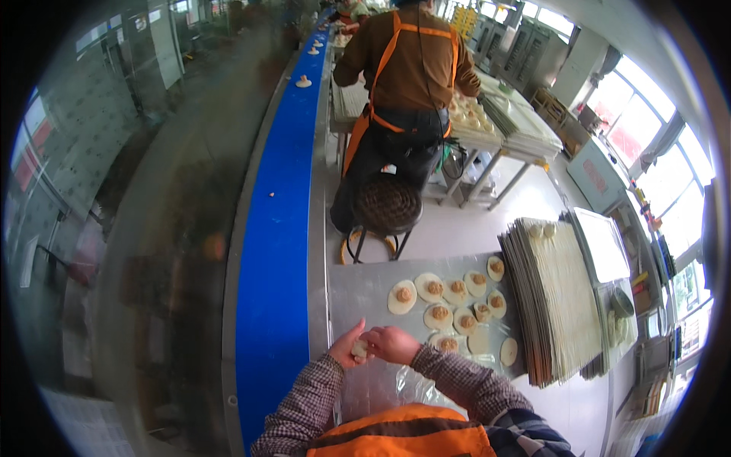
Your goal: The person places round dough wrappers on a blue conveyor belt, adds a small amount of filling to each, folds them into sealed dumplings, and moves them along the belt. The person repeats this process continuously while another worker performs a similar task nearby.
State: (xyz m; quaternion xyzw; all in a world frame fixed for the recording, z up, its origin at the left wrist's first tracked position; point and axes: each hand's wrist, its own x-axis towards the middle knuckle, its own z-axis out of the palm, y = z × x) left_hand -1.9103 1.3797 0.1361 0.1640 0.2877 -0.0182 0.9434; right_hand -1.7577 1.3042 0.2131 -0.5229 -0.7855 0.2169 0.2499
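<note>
Both hands are meeting over the table. The left hand and right hand are pinching one dumpling in a tight grip, squeezing it closed. Filled wrappers are lying just beyond the grip, easy to reach.

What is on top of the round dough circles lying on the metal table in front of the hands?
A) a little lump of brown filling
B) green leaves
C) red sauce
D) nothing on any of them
A: most of the round dough circles on the metal table carry a small brown lump in the middle, while both hands pinch a small pale dough piece together.
</note>
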